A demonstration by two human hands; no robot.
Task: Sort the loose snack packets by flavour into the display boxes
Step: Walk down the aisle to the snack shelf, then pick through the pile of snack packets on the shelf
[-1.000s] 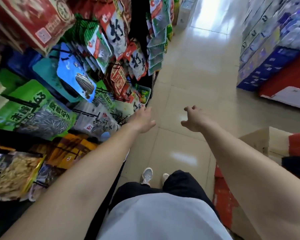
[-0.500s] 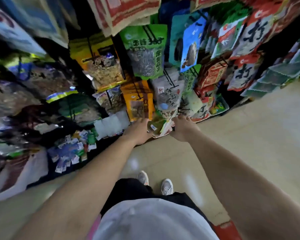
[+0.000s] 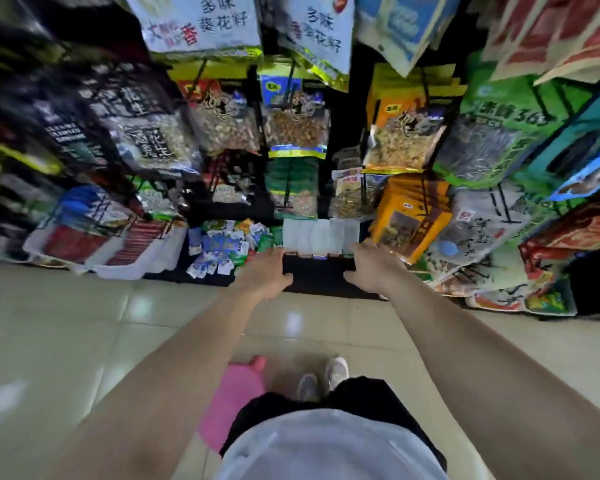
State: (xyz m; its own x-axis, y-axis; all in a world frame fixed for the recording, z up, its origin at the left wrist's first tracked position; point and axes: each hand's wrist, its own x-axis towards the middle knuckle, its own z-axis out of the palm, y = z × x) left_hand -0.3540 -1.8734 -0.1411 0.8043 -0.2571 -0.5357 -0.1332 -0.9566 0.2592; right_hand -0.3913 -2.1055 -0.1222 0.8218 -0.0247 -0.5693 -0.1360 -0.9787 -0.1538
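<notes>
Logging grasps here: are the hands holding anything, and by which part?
Cannot tell. The left hand and right hand sit at opposite ends of the dark display box of white packets, but blur hides any hold.

Light grey shirt [image 3: 326, 445] at bottom centre. Black trousers or shorts [image 3: 371, 396] just above. Pale grey trainers [image 3: 336, 370] at lower centre. Left forearm [image 3: 174, 368] and right forearm [image 3: 465, 341] bare.

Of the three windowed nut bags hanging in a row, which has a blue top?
The middle bag: its top is blue, while the left bag is red-topped and the right bag orange-topped.
</notes>
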